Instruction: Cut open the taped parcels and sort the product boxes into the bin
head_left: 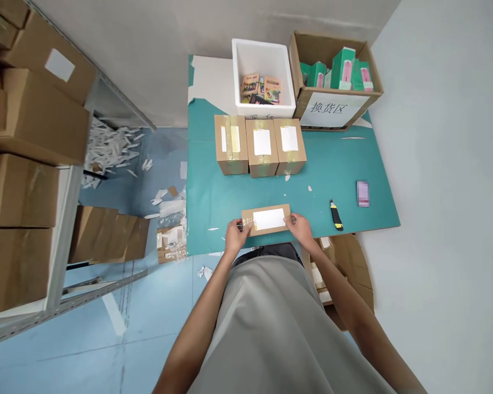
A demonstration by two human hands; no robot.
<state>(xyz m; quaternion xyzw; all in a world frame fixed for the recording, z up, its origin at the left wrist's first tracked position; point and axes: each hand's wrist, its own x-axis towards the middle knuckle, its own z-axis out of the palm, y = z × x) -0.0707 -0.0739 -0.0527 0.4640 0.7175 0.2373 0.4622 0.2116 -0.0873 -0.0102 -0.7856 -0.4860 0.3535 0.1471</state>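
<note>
A small cardboard box (266,229) with a white label and clear tape lies at the near edge of the green-topped table (213,197). My left hand (237,236) grips its left end, thumb on the top face. At the other end, my right hand (299,226) holds the right side, with fingertips by the label's edge. To the right of my right hand lies a black and yellow utility knife (336,215). Beyond the held box, three taped cardboard boxes (263,148) with white labels stand in a row, touching each other.
At the back stand a white foam box (263,54) of small colourful packs and an open carton (298,65) of green boxes. A pinkish card-like item (362,193) lies on the right. Shelving (61,230) with cartons stands left; paper scraps (107,148) litter the floor.
</note>
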